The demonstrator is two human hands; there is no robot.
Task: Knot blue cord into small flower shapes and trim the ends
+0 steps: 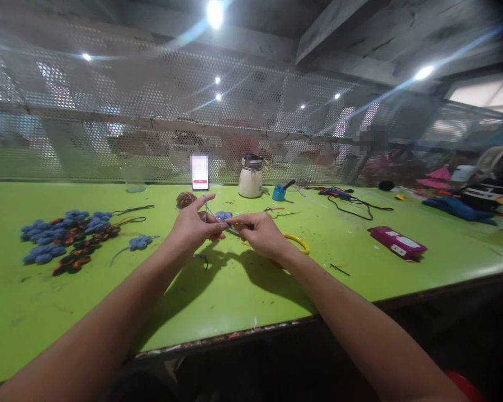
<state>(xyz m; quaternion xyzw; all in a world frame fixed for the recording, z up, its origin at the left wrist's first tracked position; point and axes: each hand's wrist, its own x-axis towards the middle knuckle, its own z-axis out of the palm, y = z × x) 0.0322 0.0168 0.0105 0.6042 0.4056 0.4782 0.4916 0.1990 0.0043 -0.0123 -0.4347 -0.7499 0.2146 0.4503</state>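
My left hand [197, 223] is above the green table with its index finger raised. A pale blue yarn strand [207, 206] runs over that finger, and thumb and fingers pinch a small piece of yarn work, mostly hidden. My right hand [257, 231] is closed on a thin crochet hook [233, 230], its tip meeting the work at my left fingertips. Just behind the hands lies a bundle of blue yarn [224, 215]. A multicoloured yarn ball [186, 200] sits beyond my left hand. Left of my forearm is a single blue crocheted flower [140, 242].
Blue and dark orange crocheted flowers [73, 237] are piled at left. A lit phone [200, 172], a pale jug [250, 181] and a blue pot [279, 193] stand at the back. A yellow ring [299, 243], a purple box [397, 242] and a cabled tool [335, 193] lie right.
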